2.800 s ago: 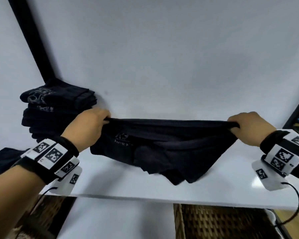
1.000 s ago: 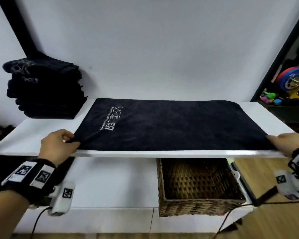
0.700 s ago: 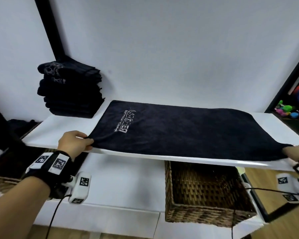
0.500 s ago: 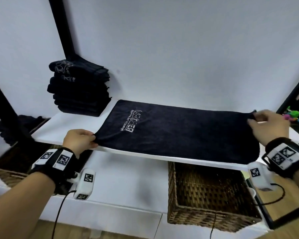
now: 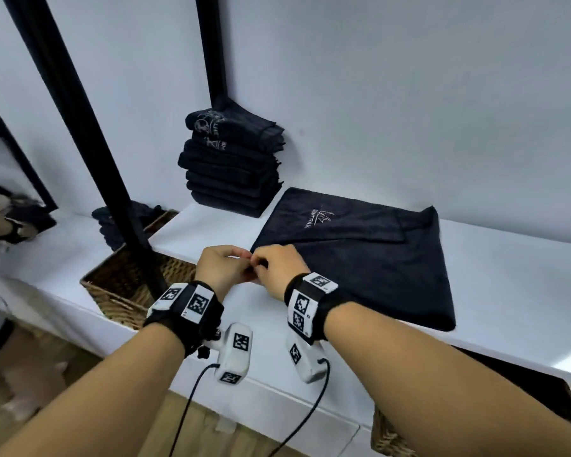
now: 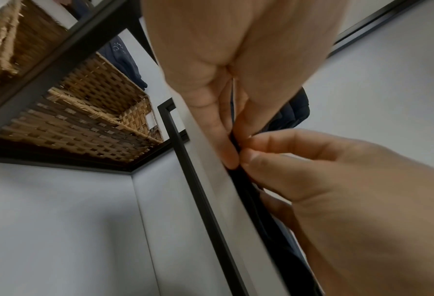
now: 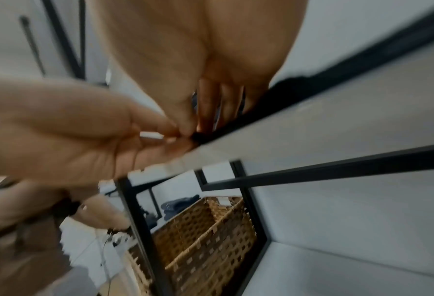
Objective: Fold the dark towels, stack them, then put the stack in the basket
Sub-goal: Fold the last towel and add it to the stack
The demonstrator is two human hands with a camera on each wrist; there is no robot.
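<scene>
The dark towel (image 5: 370,255), doubled over with its logo showing, is lying on the bench (image 5: 508,275) beside the folded stack (image 5: 231,166). Left hand (image 5: 223,270) and right hand (image 5: 282,267) are each pinching its near-left corner in a fingertip grip.

We see a towel (image 5: 360,258) of soft, matt dark cloth on a smooth, faintly glossy white shelf (image 5: 508,285). The basket (image 5: 122,285) is rough woven wicker; the post (image 5: 80,107) looks matt black metal.
</scene>
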